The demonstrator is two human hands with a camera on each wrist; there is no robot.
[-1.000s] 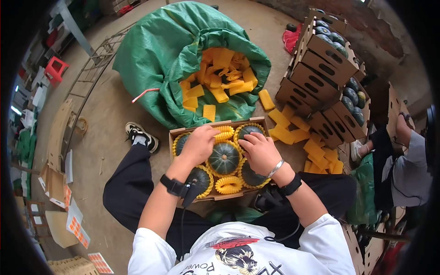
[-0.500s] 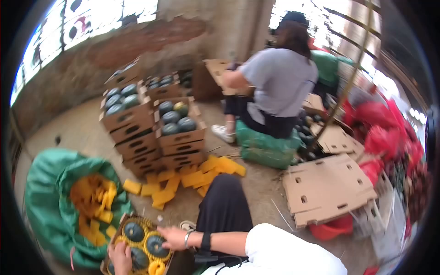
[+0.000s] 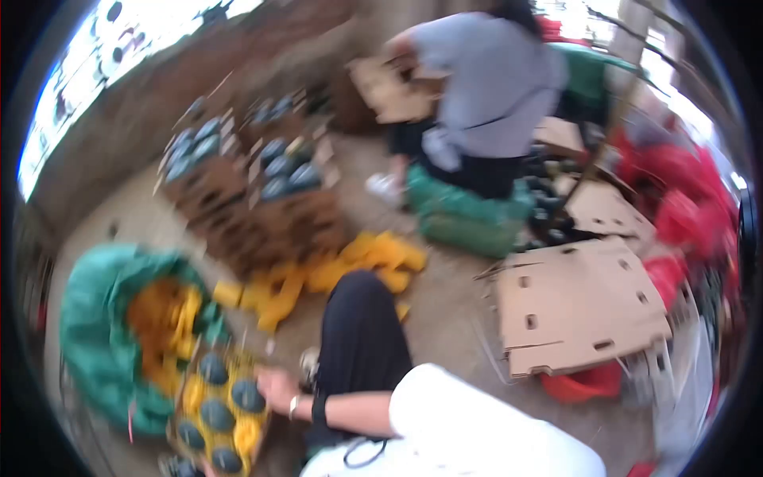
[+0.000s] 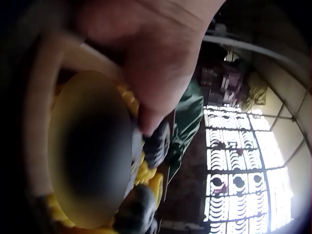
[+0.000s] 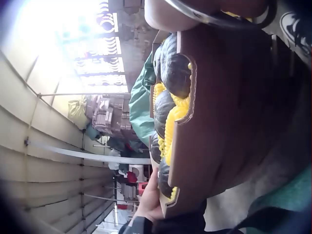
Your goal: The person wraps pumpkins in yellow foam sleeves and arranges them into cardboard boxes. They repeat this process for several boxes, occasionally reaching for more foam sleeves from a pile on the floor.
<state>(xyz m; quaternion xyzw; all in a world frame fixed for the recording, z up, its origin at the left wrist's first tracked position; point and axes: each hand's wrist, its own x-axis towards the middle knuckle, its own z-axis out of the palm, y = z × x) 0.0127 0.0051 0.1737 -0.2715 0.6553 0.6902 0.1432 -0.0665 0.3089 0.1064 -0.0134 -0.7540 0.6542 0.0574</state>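
A cardboard box point(image 5: 219, 112) holds several dark green pumpkins point(image 3: 216, 415) in yellow foam nets point(image 3: 246, 436). My right hand point(image 3: 278, 389) grips the box's right side, fingertips at the rim; in the right wrist view only the heel of that hand shows, beside a bracelet point(image 5: 219, 18). My left hand point(image 4: 151, 53) holds the opposite end of the box, its thumb over the rim close to a pumpkin point(image 4: 92, 146). In the right wrist view the left hand point(image 5: 150, 197) is at the box's far corner. The head view nearly cuts it off at the bottom.
A green sack point(image 3: 103, 334) of yellow nets stands left of the box. Beyond lie loose nets point(image 3: 373, 258) and stacked cartons point(image 3: 262, 222) of pumpkins. A person point(image 3: 493, 95) sits on a green bundle point(image 3: 469, 215), handling cardboard. Flat cardboard point(image 3: 584, 302) lies at right.
The head view has swung right, from straight above the box to the seated person and cartons. My hands have gone from the nets and pumpkins inside to the box's sides.
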